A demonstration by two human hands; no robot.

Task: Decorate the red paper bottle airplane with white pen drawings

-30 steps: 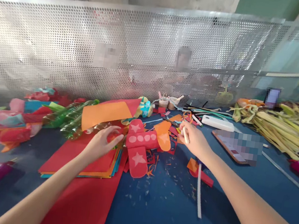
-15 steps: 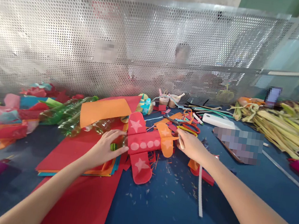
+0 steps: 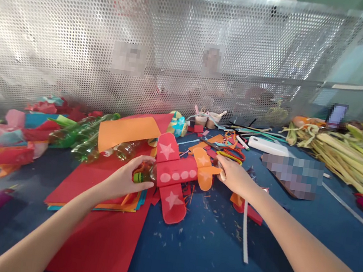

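Note:
A toy airplane (image 3: 177, 174) made from a plastic bottle wrapped in red sheet lies in front of me, with pale stars on its wings and pale dots along its body. Its green-capped bottle neck (image 3: 138, 177) points left. My left hand (image 3: 128, 174) straddles that neck, thumb below and fingers above, the tips at the bottle's sides. At the other end sits an orange tail (image 3: 205, 172) with a small upright fin. My right hand (image 3: 232, 175) has its fingers closed at the fin's tip, pinching it; the fingertips are partly hidden.
Red sheets (image 3: 92, 250) lie under my left forearm. Green plastic bottles (image 3: 88, 140) and an orange sheet (image 3: 127, 133) are behind them. Scissors (image 3: 229, 153), scraps and a white strip (image 3: 245, 232) lie right. Dried husks (image 3: 345, 156) fill the far right, before a perforated metal screen (image 3: 184, 27).
The airplane has turned slightly, so its upright tail fin shows more. My left hand has shifted a little left and the green cap is more visible. My right hand stays at the tail.

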